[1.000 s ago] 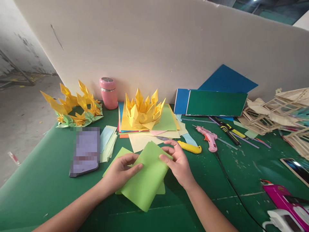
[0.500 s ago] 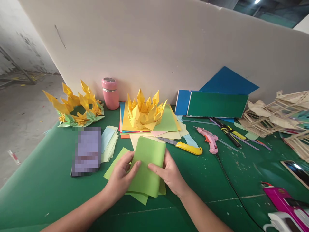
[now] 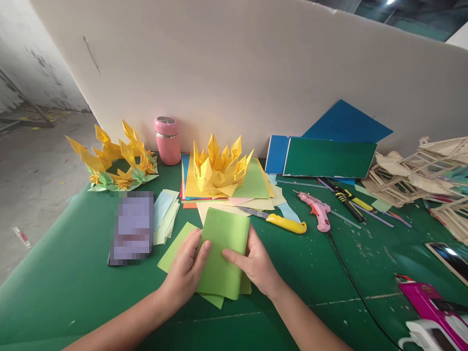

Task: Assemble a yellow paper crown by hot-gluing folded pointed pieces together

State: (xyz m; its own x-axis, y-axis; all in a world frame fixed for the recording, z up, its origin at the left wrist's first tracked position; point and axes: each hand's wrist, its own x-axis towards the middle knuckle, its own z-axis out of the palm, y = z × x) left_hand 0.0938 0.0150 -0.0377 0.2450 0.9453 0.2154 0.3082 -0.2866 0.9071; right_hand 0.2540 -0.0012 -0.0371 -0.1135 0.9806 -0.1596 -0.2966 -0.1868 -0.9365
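Between my two hands is a folded sheet of green paper [image 3: 224, 263], held upright-ish above the table. My left hand [image 3: 188, 265] grips its left edge, thumb on the front face and fingers curled at the side. On the right edge, my right hand [image 3: 256, 258] presses its thumb on the front, with its fingers hidden behind. More green paper sheets [image 3: 175, 248] lie on the table beneath and to the left. Just beyond stands a yellow folded-paper crown [image 3: 221, 173] on a stack of coloured paper [image 3: 259, 180].
A yellow-handled knife [image 3: 287, 223] and a pink glue gun [image 3: 316, 212] with a trailing cord lie to the right. At left are a second paper crown [image 3: 120, 168], a pink flask [image 3: 168, 141] and a blurred purple object [image 3: 133, 226]. Wooden stick frames [image 3: 402, 183] stand far right.
The folded green paper has shifted very slightly left, with both hands still on it. My left thumb sits a little higher. Everything else stays in place.
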